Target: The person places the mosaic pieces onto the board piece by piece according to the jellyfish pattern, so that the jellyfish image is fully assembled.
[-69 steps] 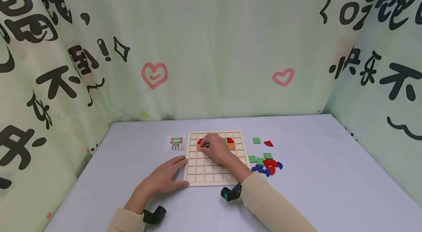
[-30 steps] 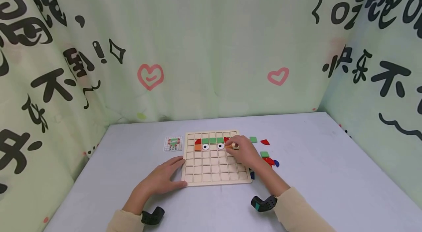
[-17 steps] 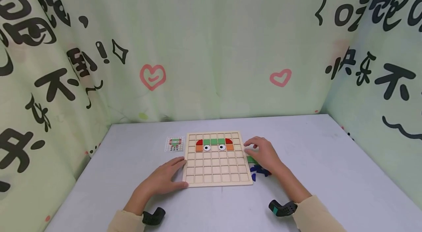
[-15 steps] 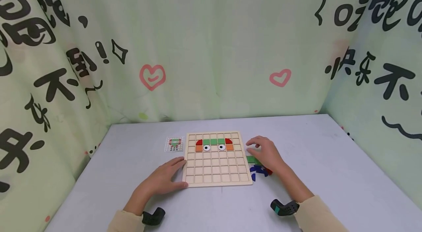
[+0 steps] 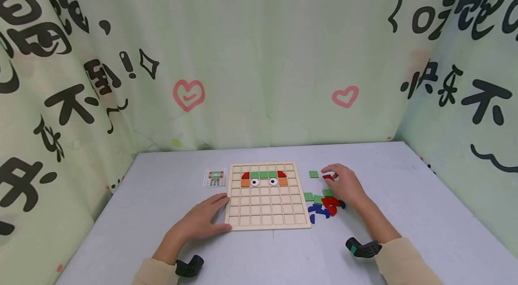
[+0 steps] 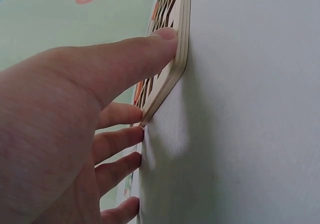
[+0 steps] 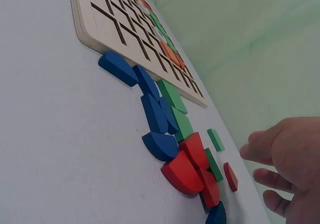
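Pale green curtains surround a whitish table; clock directions are from the middle of the wooden grid board, which lies flat with a few pieces near its 12 o'clock edge: green tiles between two red corners, orange tiles and round eyes below. Loose red piece sits on the table between 2 and 3 o'clock, right by the fingertips of the right hand; its grip looks narrow but not closed, and the wrist view shows a gap to the piece; left hand is out towards 8 or 9, thumb on the board corner, holding nothing.

What could go wrong, imo: that piece is thin, so a sloppy pinch could skid it away; a low palm might scatter the heap of blue pieces and other bits at 3 o'clock; and if the left thumb slips, the board could twist.

Writing-wise, big black Chinese characters on the curtains; I can make out 不 on both sides and probably 快乐 near 2; picture card at 10 has no text I can read; no brands visible either.
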`<state>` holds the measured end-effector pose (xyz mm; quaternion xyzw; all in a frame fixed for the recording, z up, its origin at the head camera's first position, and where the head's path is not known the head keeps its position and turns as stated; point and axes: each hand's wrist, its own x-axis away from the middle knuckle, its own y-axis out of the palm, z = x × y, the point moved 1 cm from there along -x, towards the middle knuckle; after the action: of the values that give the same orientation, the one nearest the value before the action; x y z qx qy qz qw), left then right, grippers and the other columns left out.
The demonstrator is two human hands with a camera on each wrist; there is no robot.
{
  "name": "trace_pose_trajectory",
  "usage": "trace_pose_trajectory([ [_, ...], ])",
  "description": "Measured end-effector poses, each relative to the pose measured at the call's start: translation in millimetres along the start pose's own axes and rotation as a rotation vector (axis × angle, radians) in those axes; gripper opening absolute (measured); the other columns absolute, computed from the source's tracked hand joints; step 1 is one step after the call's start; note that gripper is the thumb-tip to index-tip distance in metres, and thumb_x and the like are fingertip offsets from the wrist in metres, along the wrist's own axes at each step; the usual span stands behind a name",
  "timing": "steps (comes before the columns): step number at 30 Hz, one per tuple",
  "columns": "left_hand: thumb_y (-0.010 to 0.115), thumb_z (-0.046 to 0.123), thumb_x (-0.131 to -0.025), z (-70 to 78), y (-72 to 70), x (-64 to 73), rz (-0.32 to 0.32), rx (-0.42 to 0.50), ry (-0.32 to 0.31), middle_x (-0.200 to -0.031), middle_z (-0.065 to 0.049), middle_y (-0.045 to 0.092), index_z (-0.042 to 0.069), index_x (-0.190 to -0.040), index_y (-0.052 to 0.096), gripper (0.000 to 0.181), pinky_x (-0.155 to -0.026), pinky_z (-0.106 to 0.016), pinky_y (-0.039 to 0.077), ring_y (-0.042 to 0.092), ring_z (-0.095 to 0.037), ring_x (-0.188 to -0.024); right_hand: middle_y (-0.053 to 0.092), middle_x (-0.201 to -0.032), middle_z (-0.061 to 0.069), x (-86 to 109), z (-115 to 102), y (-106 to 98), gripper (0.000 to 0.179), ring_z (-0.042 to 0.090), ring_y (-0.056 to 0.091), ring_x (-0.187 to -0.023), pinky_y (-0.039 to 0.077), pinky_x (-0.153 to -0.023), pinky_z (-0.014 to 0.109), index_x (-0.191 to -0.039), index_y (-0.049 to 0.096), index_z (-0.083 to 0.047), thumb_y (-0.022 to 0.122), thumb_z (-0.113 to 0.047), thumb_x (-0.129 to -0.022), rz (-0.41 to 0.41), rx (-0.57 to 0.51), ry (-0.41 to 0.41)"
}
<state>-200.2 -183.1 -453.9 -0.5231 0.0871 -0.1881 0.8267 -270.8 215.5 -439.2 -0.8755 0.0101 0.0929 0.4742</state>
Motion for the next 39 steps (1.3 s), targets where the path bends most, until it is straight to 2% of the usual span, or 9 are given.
trace_pose_trajectory([
  [12,0.073,0.046,-0.082,1.4,0.0,0.0,-0.005,0.004,-0.019,-0.153,-0.007,0.039,0.009,-0.145,0.044,0.079,-0.112,-0.052,0.036,0.038,-0.032,-0.141,0.057,-0.127,0.024,-2.8,19,4,0.031,0.036,0.056,-0.105,0.054,-0.092,0.051,-0.12,0.064,-0.003,0.062,-0.003,-0.09,-0.031,0.022,0.011],
  [25,0.073,0.047,-0.081,-0.4,1.9,-1.0,-0.009,0.01,-0.023,-0.153,-0.006,0.039,0.011,-0.145,0.044,0.079,-0.113,-0.052,0.036,0.037,-0.032,-0.141,0.062,-0.119,0.022,-5.0,28,9,0.025,0.035,0.056,-0.103,0.053,-0.093,0.052,-0.114,0.068,-0.003,0.064,-0.006,-0.089,-0.008,0.024,-0.004],
  [28,0.073,0.047,-0.081,-0.5,2.3,-0.4,-0.011,0.017,-0.019,-0.153,-0.007,0.039,0.01,-0.145,0.044,0.079,-0.113,-0.052,0.036,0.037,-0.033,-0.141,0.063,-0.117,0.02,-4.3,27,10,0.025,0.031,0.055,-0.099,0.054,-0.089,0.048,-0.113,0.068,-0.004,0.065,-0.007,-0.089,-0.006,0.009,0.01],
  [31,0.074,0.046,-0.081,-0.6,2.4,0.3,-0.02,0.026,-0.029,-0.153,-0.007,0.039,0.01,-0.145,0.044,0.079,-0.113,-0.052,0.036,0.037,-0.033,-0.141,0.064,-0.116,0.018,-2.3,22,11,0.025,0.027,0.055,-0.096,0.055,-0.08,0.037,-0.114,0.068,-0.005,0.066,-0.01,-0.089,-0.01,-0.028,0.022],
  [34,0.074,0.046,-0.081,-0.5,2.3,0.2,-0.02,0.024,-0.032,-0.154,-0.008,0.038,0.01,-0.145,0.044,0.079,-0.113,-0.053,0.036,0.037,-0.033,-0.141,0.065,-0.114,0.016,-1.2,12,10,0.025,0.025,0.055,-0.095,0.051,-0.072,0.026,-0.113,0.068,-0.007,0.067,-0.012,-0.089,-0.003,-0.06,0.01],
  [39,0.073,0.047,-0.081,-0.4,1.3,-0.9,-0.009,0.014,-0.03,-0.154,-0.008,0.038,0.011,-0.145,0.044,0.079,-0.113,-0.052,0.036,0.037,-0.032,-0.141,0.066,-0.115,0.013,-1.9,-8,12,0.025,0.025,0.055,-0.097,0.048,-0.07,0.023,-0.113,0.068,-0.01,0.068,-0.015,-0.089,-0.006,-0.09,-0.015],
])
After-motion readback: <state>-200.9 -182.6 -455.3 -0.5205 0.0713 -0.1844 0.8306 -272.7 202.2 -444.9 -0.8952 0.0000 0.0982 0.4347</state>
